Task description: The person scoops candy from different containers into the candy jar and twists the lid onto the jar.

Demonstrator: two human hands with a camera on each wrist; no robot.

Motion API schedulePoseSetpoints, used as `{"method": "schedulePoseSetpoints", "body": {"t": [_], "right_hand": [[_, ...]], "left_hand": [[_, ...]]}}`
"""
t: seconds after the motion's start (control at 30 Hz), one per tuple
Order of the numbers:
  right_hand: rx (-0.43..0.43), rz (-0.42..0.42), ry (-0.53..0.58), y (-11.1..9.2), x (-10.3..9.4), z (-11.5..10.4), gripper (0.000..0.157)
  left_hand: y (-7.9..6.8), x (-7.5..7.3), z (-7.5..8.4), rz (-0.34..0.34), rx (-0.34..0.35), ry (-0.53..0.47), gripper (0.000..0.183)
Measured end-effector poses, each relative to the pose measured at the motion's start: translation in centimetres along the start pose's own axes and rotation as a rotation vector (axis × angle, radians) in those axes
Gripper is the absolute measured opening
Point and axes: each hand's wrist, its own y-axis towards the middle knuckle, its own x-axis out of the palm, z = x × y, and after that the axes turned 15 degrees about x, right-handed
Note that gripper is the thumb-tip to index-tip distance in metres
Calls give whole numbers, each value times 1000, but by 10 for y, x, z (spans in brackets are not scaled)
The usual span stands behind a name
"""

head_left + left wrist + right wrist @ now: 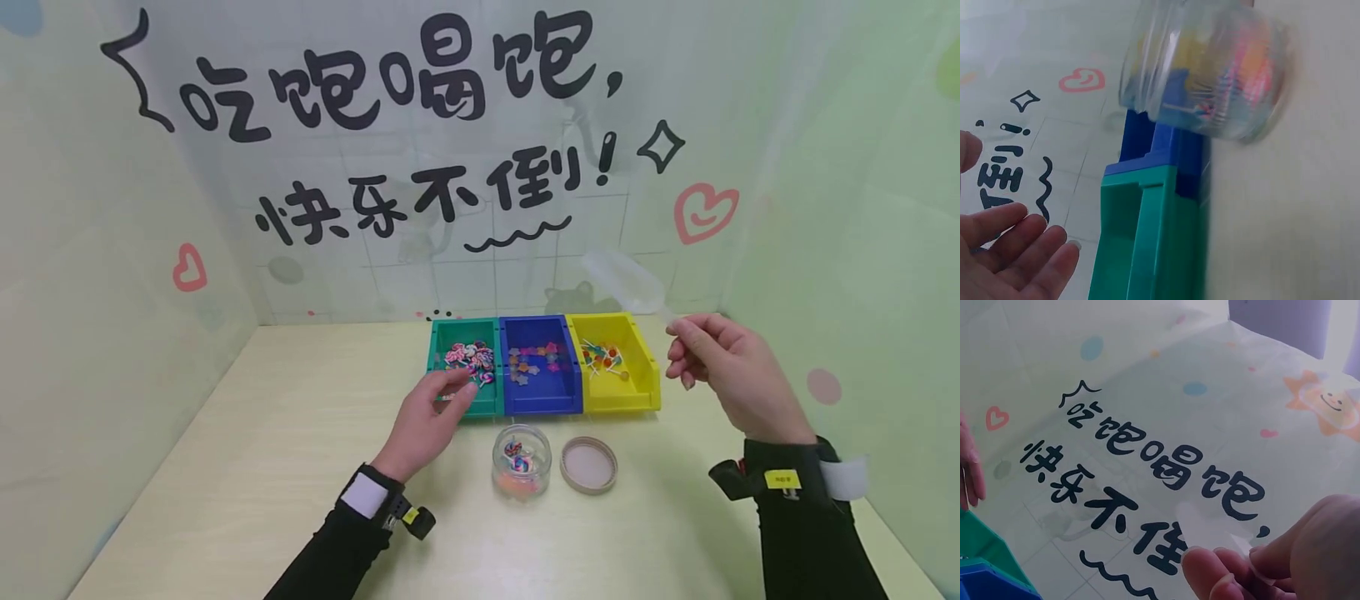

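Observation:
My right hand [723,367] pinches the handle of a translucent scoop [626,282], raised beyond the yellow bin [637,387]. In the right wrist view the thumb and curled fingers close on that handle. My left hand [427,421], holding nothing, hovers by the front of the green bin [491,406]; its fingers are relaxed in the left wrist view. Swirled lollipop pieces [471,358] lie in the green bin. A glass jar [521,461] stands uncapped in front of the bins, with a few swirled pieces and pinkish bits inside.
Between the green and yellow bins is a blue bin [543,404] with flower-shaped pieces. Small lollipops [602,357] lie in the yellow bin. A round lid [588,465] lies right of the jar. Printed sheeting [450,275] walls the table's back and sides.

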Motion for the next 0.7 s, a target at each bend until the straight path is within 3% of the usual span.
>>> {"method": "schedulePoseSetpoints", "body": {"t": [0.2, 0.33, 0.5, 0.7], "right_hand": [[-1, 29, 21, 2, -3, -1, 21], [-4, 45, 33, 6, -6, 0, 18], [-3, 56, 48, 10, -8, 1, 18], [10, 96, 24, 17, -9, 3, 17]], "left_hand": [[24, -21, -11, 117, -30, 61, 45], [36, -32, -22, 156, -64, 107, 46], [43, -33, -37, 122, -126, 175, 51], [39, -28, -57, 45, -170, 282, 57]]}}
